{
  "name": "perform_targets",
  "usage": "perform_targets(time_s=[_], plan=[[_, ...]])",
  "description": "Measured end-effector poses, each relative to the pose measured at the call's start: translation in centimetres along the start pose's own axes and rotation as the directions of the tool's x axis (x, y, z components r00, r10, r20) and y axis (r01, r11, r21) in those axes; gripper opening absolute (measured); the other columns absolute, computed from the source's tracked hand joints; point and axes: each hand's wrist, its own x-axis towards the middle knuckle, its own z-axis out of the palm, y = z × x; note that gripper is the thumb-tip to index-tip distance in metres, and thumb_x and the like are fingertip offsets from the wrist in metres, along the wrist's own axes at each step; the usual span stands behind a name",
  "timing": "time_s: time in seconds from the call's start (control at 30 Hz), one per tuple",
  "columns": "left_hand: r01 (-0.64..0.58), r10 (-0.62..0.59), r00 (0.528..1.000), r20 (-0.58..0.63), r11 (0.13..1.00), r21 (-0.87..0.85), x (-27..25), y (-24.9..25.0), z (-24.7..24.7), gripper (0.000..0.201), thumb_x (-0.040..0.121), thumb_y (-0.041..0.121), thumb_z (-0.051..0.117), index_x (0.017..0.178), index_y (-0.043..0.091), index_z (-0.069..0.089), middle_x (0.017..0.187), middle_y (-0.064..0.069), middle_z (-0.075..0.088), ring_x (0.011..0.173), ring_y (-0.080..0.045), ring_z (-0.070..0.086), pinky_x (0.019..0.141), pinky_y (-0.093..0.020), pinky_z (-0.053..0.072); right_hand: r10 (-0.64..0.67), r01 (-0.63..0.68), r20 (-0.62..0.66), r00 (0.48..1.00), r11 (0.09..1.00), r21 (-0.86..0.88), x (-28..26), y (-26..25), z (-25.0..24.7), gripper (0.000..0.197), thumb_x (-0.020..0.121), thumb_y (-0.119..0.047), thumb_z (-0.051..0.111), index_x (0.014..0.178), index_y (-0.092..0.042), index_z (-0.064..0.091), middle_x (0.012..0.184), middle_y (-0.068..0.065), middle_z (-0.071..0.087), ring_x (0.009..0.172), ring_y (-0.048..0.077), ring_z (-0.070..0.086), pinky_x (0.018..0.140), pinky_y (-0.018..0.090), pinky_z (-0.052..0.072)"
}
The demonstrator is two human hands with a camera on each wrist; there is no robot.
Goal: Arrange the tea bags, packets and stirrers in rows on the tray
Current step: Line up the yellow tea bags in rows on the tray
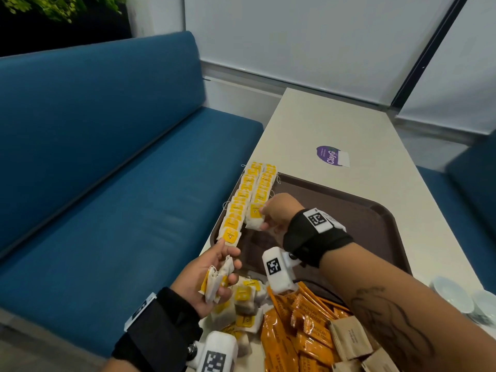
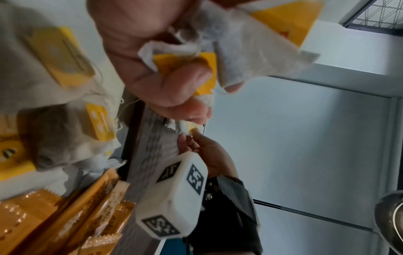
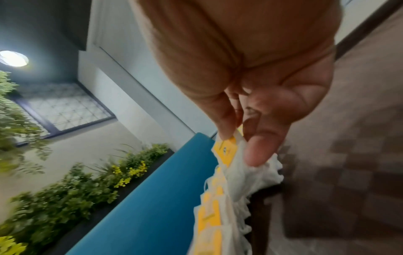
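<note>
1. We are looking down at a dark brown plastic tray [image 1: 357,208] with a raised, rounded rim, lying on a pale, smooth table [image 1: 316,122] beside a blue upholstered bench [image 1: 107,157].
2. Along the tray's left edge we are seeing two rows of tea bags [image 1: 248,194]: soft, white, gauzy paper pouches, each with a square yellow tag, overlapping like shingles (thin strings are trailing off the far end).
3. The right hand [image 1: 276,213] is pinching one tea bag [image 1: 255,217] between thumb and fingertips at the near end of the inner row; in the right wrist view that thumb is pressing on the yellow tag.
4. The left hand [image 1: 212,275] is curling its fingers around a small bunch of tea bags [image 1: 214,283], crumpled paper and yellow tags poking out between them, just off the tray's near left corner.
5. Near us, a loose pile of more tea bags [image 1: 245,304] is lying on the table, touching a heap of glossy orange packets [image 1: 303,326] with crimped ends.
6. Flat, matte brown paper sachets [image 1: 349,336] are resting on the orange heap's right side.
7. A round purple sticker [image 1: 331,155] is sitting on the table beyond the tray, and white glazed saucers [image 1: 456,294] are stacked at the right edge.
</note>
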Motion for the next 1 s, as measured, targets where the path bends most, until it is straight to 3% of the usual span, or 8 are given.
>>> perform_targets(time_s=[0.1,0.23,0.37,0.57,0.7,0.77,0.87,1.0], plan=[[-0.007,0.007,1.0,-0.005,1.0,0.002,0.1,0.0,-0.4,0.038,0.072,0.043,0.054,0.091,0.01,0.056,0.065,-0.006,0.053,0.042,-0.012,0.047,0.029,-0.012,0.032,0.071,-0.073,0.065,0.995,0.997,0.031,1.4,0.3,1.0,0.022,0.089,-0.003,0.056,0.07,-0.012,0.049,0.074,0.006,0.056,0.062,0.015,0.057,0.055,0.022,0.053],[-0.021,0.021,1.0,-0.016,1.0,0.004,0.1,0.1,-0.8,0.039,0.071,0.043,0.054,0.091,0.01,0.056,0.066,-0.007,0.053,0.042,-0.012,0.047,0.029,-0.012,0.032,0.113,-0.117,0.092,0.989,0.993,0.034,2.0,0.4,1.4,0.023,0.091,-0.002,0.052,0.072,-0.013,0.045,0.077,0.005,0.053,0.064,0.014,0.055,0.041,0.017,0.048],[-0.025,0.025,0.999,-0.02,1.0,0.007,0.2,0.1,-0.9,0.039,0.071,0.043,0.054,0.091,0.01,0.057,0.066,-0.006,0.053,0.043,-0.012,0.047,0.03,-0.012,0.033,0.152,-0.157,0.085,0.985,0.986,0.062,2.0,0.4,1.1,0.022,0.091,-0.003,0.05,0.074,-0.015,0.045,0.08,0.005,0.054,0.067,0.014,0.057,0.045,0.019,0.048],[-0.022,0.022,1.0,-0.011,0.999,0.029,0.6,-0.3,-0.4,0.039,0.074,0.045,0.051,0.09,0.009,0.056,0.067,-0.007,0.053,0.043,-0.012,0.047,0.03,-0.012,0.033,0.349,-0.345,0.159,0.924,0.937,-0.052,1.8,-0.6,1.1,0.022,0.1,-0.015,0.044,0.082,-0.002,0.048,0.062,0.011,0.061,0.062,0.017,0.053,0.035,0.02,0.045],[-0.018,0.019,1.0,-0.009,1.0,0.023,0.6,-0.4,-0.1,0.043,0.085,0.049,0.043,0.09,0.009,0.057,0.066,-0.007,0.055,0.043,-0.013,0.048,0.03,-0.013,0.034,-0.01,-0.006,-0.035,0.999,0.904,-0.428,1.3,-0.5,0.5,0.019,0.091,-0.021,0.062,0.078,-0.008,0.055,0.08,0.008,0.057,0.08,0.021,0.056,0.078,0.032,0.051],[-0.02,0.02,1.0,-0.008,1.0,0.017,0.7,-0.3,-0.1,0.05,0.09,0.054,0.036,0.092,0.008,0.056,0.067,-0.008,0.056,0.043,-0.013,0.048,0.031,-0.013,0.034,-0.21,0.194,-0.01,0.978,0.918,-0.346,-0.8,-0.8,-0.1,0.013,0.085,-0.014,0.068,0.078,-0.01,0.058,0.085,0.006,0.058,0.081,0.017,0.056,0.076,0.026,0.05],[-0.006,0.006,1.0,0.002,1.0,-0.008,0.6,-0.3,0.1,0.057,0.09,0.06,0.03,0.093,0.009,0.054,0.066,-0.008,0.055,0.042,-0.014,0.048,0.03,-0.013,0.034,-0.336,0.395,0.264,0.904,0.893,-0.216,-5.4,-2.1,-0.4,0.01,0.082,-0.009,0.072,0.089,-0.01,0.064,0.082,0.001,0.062,0.066,0.004,0.055,0.051,0.006,0.042],[-0.027,0.026,0.999,-0.018,0.999,-0.019,0.3,-0.5,1.0,0.057,0.09,0.063,0.03,0.09,0.014,0.06,0.065,-0.008,0.054,0.043,-0.016,0.05,0.03,-0.012,0.032,-0.405,0.55,0.489,0.772,0.811,-0.197,-10.1,-2.8,0.1,0.015,0.079,-0.016,0.076,0.089,-0.008,0.068,0.084,0.003,0.069,0.069,0.002,0.059,0.069,0.016,0.049]])
